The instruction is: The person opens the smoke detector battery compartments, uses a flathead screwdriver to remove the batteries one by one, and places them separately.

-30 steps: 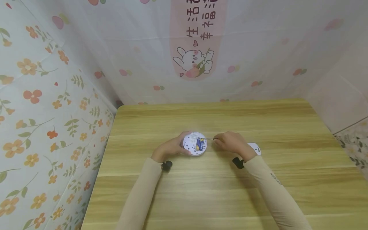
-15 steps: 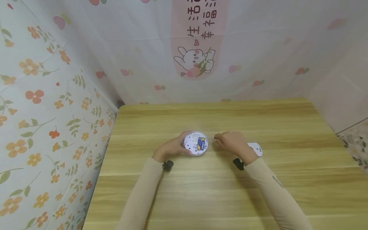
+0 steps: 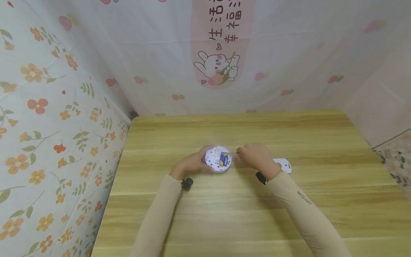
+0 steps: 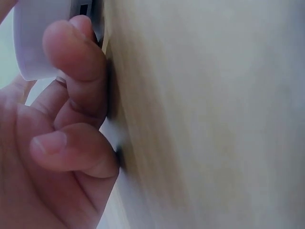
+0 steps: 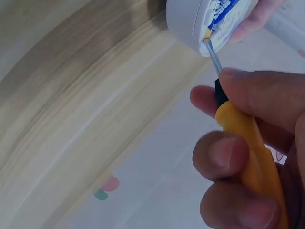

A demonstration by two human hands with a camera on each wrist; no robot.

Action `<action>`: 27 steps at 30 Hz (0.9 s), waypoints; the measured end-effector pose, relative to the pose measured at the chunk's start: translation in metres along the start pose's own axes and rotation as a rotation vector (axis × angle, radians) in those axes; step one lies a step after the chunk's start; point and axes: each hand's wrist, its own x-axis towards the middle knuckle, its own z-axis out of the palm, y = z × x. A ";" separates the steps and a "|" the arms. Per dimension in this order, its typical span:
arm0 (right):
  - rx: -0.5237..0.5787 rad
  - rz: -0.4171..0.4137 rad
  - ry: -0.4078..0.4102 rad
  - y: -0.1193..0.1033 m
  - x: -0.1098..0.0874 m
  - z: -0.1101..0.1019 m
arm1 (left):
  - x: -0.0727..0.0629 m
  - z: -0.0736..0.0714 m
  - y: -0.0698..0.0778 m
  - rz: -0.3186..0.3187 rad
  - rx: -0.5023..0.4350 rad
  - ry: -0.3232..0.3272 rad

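Note:
Near the table's middle, my left hand (image 3: 192, 161) grips a round white device (image 3: 212, 159), shaped like a smoke alarm, by its left side. Its flat face, with slots, a printed label and a blue-and-gold battery (image 3: 224, 159), is turned up toward the head camera. Curled fingers (image 4: 78, 52) lie low against the table in the left wrist view. My right hand (image 3: 255, 156) holds a screwdriver by its yellow handle (image 5: 243, 136), thumb and finger near the black collar. The metal shaft (image 5: 214, 56) meets the device's edge at the battery's end.
A white plate (image 3: 285, 166) with a rounded end lies on the wooden table (image 3: 218, 214) behind my right wrist, which partly covers it. Printed cloth (image 3: 144, 53) hangs along the table's back, and floral cloth (image 3: 45, 142) along its left side.
My right hand has shifted slightly left and away from me, its wrist turning a little, so more of the white plate shows. The device stays in my left hand, almost unmoved.

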 end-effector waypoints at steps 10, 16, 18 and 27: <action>0.171 -0.031 -0.027 0.013 0.006 0.007 | 0.000 -0.003 -0.002 0.009 0.003 0.015; 0.309 -0.049 -0.075 0.027 0.006 0.023 | 0.000 -0.003 -0.003 0.012 0.012 0.008; 0.372 -0.033 -0.093 0.030 0.005 0.027 | 0.001 -0.003 -0.004 0.016 0.011 0.007; 0.558 0.025 -0.145 0.037 0.003 0.042 | 0.003 -0.001 -0.003 0.020 0.003 -0.003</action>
